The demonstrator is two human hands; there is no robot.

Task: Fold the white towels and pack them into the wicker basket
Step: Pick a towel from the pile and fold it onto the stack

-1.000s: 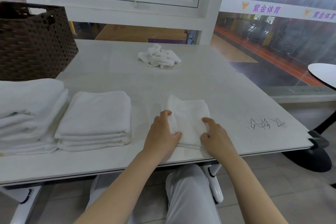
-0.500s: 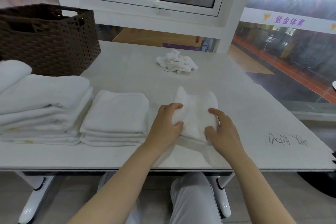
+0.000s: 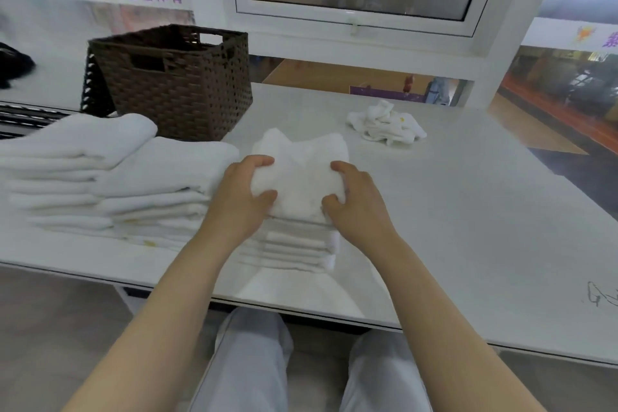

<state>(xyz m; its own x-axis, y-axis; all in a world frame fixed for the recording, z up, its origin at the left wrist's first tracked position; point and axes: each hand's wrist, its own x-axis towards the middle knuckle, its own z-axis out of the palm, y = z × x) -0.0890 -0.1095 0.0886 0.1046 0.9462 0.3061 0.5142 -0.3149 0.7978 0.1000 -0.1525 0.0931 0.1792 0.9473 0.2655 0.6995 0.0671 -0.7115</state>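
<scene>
A small folded white towel (image 3: 302,174) is gripped from both sides by my left hand (image 3: 240,197) and my right hand (image 3: 357,201). It sits directly over a short stack of folded white towels (image 3: 294,246) near the table's front edge; whether it rests on the stack I cannot tell. Left of that lies a taller stack of folded towels (image 3: 157,177), with more folded towels (image 3: 73,140) beyond it. The brown wicker basket (image 3: 174,84) stands at the back left. A crumpled white towel (image 3: 384,124) lies at the back, right of centre.
The white table (image 3: 485,211) runs along a window wall. Black scribbles (image 3: 598,298) mark its front right part. A dark object (image 3: 13,65) lies far left beyond the table. My legs show under the front edge.
Both hands closed on the small folded towel, lifted it off the table and carried it left over the short stack. My view turned left, bringing the basket fully into sight.
</scene>
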